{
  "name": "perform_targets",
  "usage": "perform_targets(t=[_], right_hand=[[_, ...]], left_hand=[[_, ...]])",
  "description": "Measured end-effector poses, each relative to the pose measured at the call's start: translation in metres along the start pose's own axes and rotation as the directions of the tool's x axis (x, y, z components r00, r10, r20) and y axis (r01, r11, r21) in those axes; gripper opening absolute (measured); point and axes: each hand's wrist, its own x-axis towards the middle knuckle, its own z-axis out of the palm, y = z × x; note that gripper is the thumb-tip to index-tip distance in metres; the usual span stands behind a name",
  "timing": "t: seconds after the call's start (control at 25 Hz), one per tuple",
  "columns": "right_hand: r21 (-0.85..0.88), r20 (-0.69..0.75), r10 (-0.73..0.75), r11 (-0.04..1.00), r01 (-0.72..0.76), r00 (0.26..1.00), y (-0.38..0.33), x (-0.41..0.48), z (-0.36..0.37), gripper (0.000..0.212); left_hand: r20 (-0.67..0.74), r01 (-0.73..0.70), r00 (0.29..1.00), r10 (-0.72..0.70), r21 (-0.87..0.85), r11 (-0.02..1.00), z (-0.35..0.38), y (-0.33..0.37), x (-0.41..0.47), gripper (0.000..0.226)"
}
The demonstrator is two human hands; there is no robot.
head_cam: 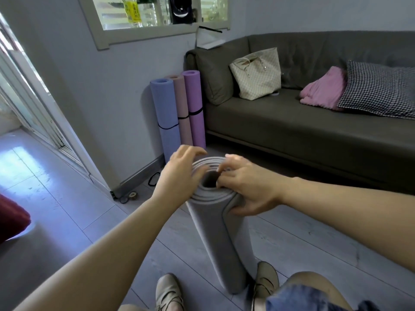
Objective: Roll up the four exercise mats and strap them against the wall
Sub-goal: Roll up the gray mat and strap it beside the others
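A grey rolled mat [215,239] stands upright on the floor between my feet. My left hand [179,173] cups the left side of its top rim. My right hand [244,187] grips the right side, fingers hooked into the hollow core and thumb on the loose outer flap. Three rolled mats lean upright against the wall beside the sofa: a blue mat [166,113], a pink mat [182,108] and a purple mat [195,104], each with a black strap around its middle. A loose black strap [153,179] lies on the floor by the baseboard.
A dark grey sofa [314,135] runs along the right, holding a checked tote bag [258,75], a pink cloth [323,90] and a houndstooth cushion [379,88]. A sliding door frame [45,122] is at left. A dark red object [11,218] sits at the left edge.
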Motion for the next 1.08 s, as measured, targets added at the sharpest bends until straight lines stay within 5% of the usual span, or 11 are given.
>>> perform_targets(t=[0.12, 0.24, 0.36, 0.6, 0.84, 1.08], right_hand=[[0.088, 0.012, 0.194, 0.977, -0.195, 0.981, 0.011, -0.002, 0.0, 0.046], [0.081, 0.047, 0.326, 0.941, -0.329, 0.944, 0.017, 0.0, -0.001, 0.049], [0.077, -0.018, 0.344, 0.937, -0.342, 0.939, 0.012, 0.007, -0.004, 0.047], [0.105, -0.088, 0.46, 0.886, -0.451, 0.883, 0.006, 0.015, -0.008, 0.044], [0.157, -0.063, 0.466, 0.878, -0.452, 0.883, 0.007, 0.011, -0.006, 0.04], [0.155, -0.062, 0.419, 0.901, -0.406, 0.906, 0.004, 0.001, -0.004, 0.053]], left_hand=[[-0.203, 0.037, 0.978, -0.051, -0.072, 0.997, 0.008, 0.009, -0.037, 0.013], [-0.002, 0.18, 0.984, -0.18, -0.064, 0.982, 0.03, 0.023, -0.064, 0.019], [0.201, 0.372, 0.915, -0.351, -0.078, 0.925, 0.049, 0.022, -0.061, 0.034], [-0.024, 0.402, 0.904, -0.426, -0.283, 0.871, 0.062, 0.023, -0.054, 0.033], [-0.133, 0.177, 0.966, -0.221, -0.28, 0.944, 0.064, 0.002, -0.054, 0.02], [0.012, -0.025, 0.999, 0.03, -0.26, 0.965, 0.054, -0.007, -0.053, 0.02]])
